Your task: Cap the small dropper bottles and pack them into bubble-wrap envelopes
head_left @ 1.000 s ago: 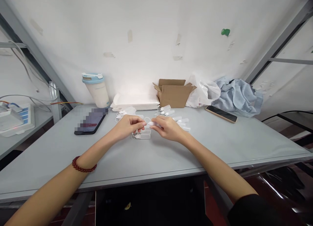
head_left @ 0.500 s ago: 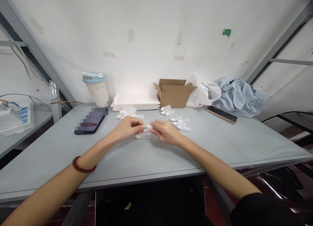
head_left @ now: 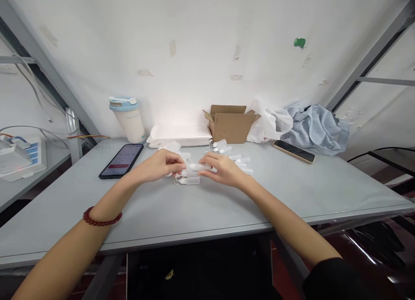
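The left hand (head_left: 164,166) pinches with thumb and fingers at the left end of a small bottle (head_left: 197,166), which lies sideways between the two hands. The right hand (head_left: 223,167) curves its thumb and fingers loosely around the other end; because of the blur, I cannot tell if it presses the bottle or already lets it free.

Just below the fingertips, on the near side, the lower bottles (head_left: 192,180) lie side by side, their white tips toward the left hand. Beyond the right hand is one pair of bottles (head_left: 225,149), and behind its wrist lie the scattered bottles (head_left: 244,160). Farther beyond both hands stands an open carton (head_left: 231,128).

As for progress, the held bottle seems to be in the middle of its handling, and its closure is too blurred to judge. Which of the other bottles are finished and which are left, I cannot tell.
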A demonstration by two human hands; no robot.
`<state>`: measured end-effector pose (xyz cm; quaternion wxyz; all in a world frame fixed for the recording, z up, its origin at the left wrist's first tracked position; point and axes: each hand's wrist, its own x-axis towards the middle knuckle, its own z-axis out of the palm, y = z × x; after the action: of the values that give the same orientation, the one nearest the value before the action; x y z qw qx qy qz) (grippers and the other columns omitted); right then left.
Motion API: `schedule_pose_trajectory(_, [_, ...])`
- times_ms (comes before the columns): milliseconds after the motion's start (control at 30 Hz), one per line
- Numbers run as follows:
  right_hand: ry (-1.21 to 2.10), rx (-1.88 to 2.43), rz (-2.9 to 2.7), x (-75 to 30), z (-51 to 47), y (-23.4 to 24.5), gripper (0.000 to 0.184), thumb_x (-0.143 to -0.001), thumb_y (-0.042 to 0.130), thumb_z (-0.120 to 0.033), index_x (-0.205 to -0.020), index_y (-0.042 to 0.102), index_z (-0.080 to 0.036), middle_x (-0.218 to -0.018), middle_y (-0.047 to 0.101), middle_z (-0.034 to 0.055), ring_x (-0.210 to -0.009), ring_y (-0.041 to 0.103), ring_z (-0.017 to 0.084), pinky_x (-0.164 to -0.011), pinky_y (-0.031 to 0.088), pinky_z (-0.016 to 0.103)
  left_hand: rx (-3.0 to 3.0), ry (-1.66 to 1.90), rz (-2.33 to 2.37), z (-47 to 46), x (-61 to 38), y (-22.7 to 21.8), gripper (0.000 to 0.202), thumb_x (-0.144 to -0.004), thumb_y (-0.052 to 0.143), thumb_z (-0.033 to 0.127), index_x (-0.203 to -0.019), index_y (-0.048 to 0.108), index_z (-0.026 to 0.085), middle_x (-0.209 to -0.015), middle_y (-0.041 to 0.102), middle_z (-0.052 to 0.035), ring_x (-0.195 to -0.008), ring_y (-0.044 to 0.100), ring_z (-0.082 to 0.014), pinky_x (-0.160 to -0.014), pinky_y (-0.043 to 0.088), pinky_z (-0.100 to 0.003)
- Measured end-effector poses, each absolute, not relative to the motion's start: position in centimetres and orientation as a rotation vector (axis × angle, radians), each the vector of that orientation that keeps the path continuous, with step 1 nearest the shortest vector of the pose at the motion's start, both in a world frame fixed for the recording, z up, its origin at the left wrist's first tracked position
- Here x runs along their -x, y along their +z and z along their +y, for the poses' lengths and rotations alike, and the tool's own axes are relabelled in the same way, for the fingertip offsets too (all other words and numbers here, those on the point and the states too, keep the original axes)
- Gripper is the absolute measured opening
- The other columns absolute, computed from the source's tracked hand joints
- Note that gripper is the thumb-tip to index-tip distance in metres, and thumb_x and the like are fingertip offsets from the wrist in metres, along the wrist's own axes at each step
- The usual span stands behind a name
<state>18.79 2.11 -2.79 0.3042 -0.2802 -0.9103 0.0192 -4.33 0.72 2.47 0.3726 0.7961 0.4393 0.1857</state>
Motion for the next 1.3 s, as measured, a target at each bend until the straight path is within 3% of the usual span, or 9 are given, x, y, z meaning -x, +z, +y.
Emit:
schedule_pose_trajectory(100, [0.043,0.875,-2.280,-20.3,3.0,-1.5,0.022,-0.085,0.057,-0.037,-0.091,0.060,-0.016,-0.088,0.062,0.0061,-0.065,0.051,0.012,-0.062,0.040,0.024,-2.021,0.608,1.281,1.0,5.4,3.5,0.025,-0.077,0.057,0.038,-0.065,0.063,0.016,-0.056,0.055,0.0013,-0.053,0.044,-0.0105,-0.051,0.034,-0.022])
schedule_pose_trajectory(233, [0.090,1.209,-2.260,-22.3,4.0,-0.2,0.009,-0.085,0.055,-0.020,-0.089,0.062,-0.016,-0.087,0.065,0.0047,-0.066,0.054,0.012,-0.063,0.039,0.024,-2.044,0.573,1.425,1.7,6.0,3.2,0.025,-0.075,0.056,0.038,-0.063,0.060,0.016,-0.055,0.054,0.0012,-0.054,0.045,-0.0112,-0.052,0.034,-0.022])
schedule_pose_trajectory(433, [0.145,1.537,-2.277,-24.3,4.9,0.3,0.022,-0.081,0.048,-0.006,-0.092,0.064,-0.015,-0.091,0.067,0.0069,-0.079,0.058,0.015,-0.067,0.039,0.023,-2.208,0.309,1.488,2.4,5.5,1.1,0.024,-0.074,0.051,0.032,-0.055,0.054,0.017,-0.053,0.054,0.0010,-0.050,0.045,-0.0120,-0.048,0.030,-0.023])
schedule_pose_trajectory(733, [0.208,1.761,-2.326,-25.5,5.8,-0.2,0.023,-0.081,0.051,-0.006,-0.096,0.064,-0.014,-0.096,0.066,0.0079,-0.084,0.057,0.016,-0.066,0.039,0.021,-2.206,0.296,1.603,2.4,5.7,1.4,0.034,-0.075,0.049,0.040,-0.048,0.047,0.018,-0.048,0.052,0.0002,-0.046,0.040,-0.0117,-0.046,0.028,-0.024])
schedule_pose_trajectory(967, [0.176,1.857,-2.386,-25.6,6.3,-0.7,0.027,-0.077,0.054,-0.003,-0.097,0.066,-0.016,-0.101,0.067,0.0080,-0.090,0.059,0.017,-0.065,0.039,0.020,-2.136,0.451,1.670,2.2,5.3,1.6,0.034,-0.075,0.048,0.041,-0.051,0.054,0.018,-0.057,0.063,-0.0017,-0.050,0.048,-0.0131,-0.048,0.034,-0.024])
schedule_pose_trajectory(1300, [0.202,1.673,-2.387,-24.9,6.4,-1.6,0.026,-0.078,0.056,-0.008,-0.100,0.064,-0.018,-0.098,0.068,0.0083,-0.086,0.061,0.019,-0.067,0.043,0.024,-2.125,0.584,1.639,1.8,4.3,0.9,0.038,-0.077,0.049,0.046,-0.056,0.059,0.016,-0.055,0.061,-0.0027,-0.047,0.049,-0.0135,-0.045,0.034,-0.025])
